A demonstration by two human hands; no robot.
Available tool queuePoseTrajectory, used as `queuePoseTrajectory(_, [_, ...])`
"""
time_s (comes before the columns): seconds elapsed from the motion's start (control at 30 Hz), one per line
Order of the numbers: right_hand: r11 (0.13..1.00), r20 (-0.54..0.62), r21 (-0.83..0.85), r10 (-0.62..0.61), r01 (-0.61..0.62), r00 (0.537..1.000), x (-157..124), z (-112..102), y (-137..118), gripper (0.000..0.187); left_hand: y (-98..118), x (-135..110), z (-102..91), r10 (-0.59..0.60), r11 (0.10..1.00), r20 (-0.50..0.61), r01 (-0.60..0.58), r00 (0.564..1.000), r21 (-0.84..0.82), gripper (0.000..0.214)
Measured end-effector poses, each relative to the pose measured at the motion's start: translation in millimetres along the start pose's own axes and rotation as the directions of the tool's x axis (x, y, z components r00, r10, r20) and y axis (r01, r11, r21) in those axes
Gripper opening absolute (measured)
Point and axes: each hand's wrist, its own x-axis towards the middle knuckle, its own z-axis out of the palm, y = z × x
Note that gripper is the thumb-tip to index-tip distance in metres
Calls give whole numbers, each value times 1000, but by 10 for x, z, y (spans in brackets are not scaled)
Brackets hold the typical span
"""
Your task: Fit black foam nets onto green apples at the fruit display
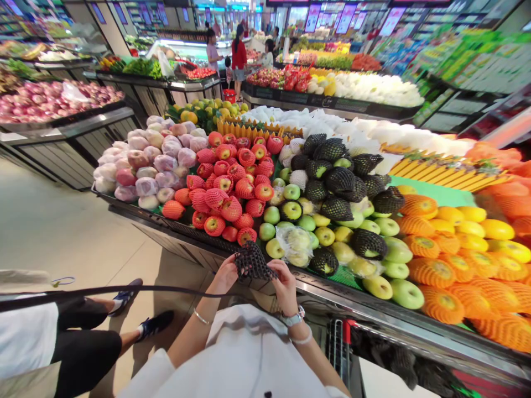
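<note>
Between my two hands is a black foam fruit net [251, 262], held in front of my body just short of the stand's front edge. My left hand [226, 275] grips its left side, and my right hand [284, 281] pinches its right end. Whether a fruit sits inside the net, I cannot tell. Just beyond it lie red apples [214, 225] in pink foam nets. Green apples [271, 215] sit to their right, near a clear-wrapped fruit [297, 243]. More black nets cover fruit [340, 179] in a heap behind the green ones.
Orange-netted fruit [443, 304] fills the stand's right side; wrapped pale fruit [147, 160] lies at its left. A metal edge [373, 315] runs along the front. A person's legs [89, 354] are at my left. Below right stands a cart with a red part [347, 331].
</note>
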Motion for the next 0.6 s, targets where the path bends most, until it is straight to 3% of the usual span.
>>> queuePoseTrajectory(0.07, [984,-3,132,124,-122,992,10,0,20,13,-14,7,4,26,999,10,-27,1000,42,33])
queuePoseTrajectory(0.17, [888,56,343,307,-307,950,48,2,33,19,-18,19,20,61,996,-51,-57,997,73,32])
queuePoseTrajectory(0.27, [838,105,411,348,-360,931,83,-5,14,21,12,9,43,36,998,-92,-32,995,54,29])
queuePoseTrajectory(0.37, [872,108,368,304,-322,946,97,-32,13,30,34,-7,74,6,1000,-65,-5,998,23,29])
queuePoseTrajectory(0.5, [968,92,129,205,-216,974,92,-86,97,18,-28,8,89,53,999,-37,-52,998,15,33])
queuePoseTrajectory(0.6, [970,97,84,222,-230,970,74,-101,177,20,-101,19,53,73,996,-56,-70,996,56,44])
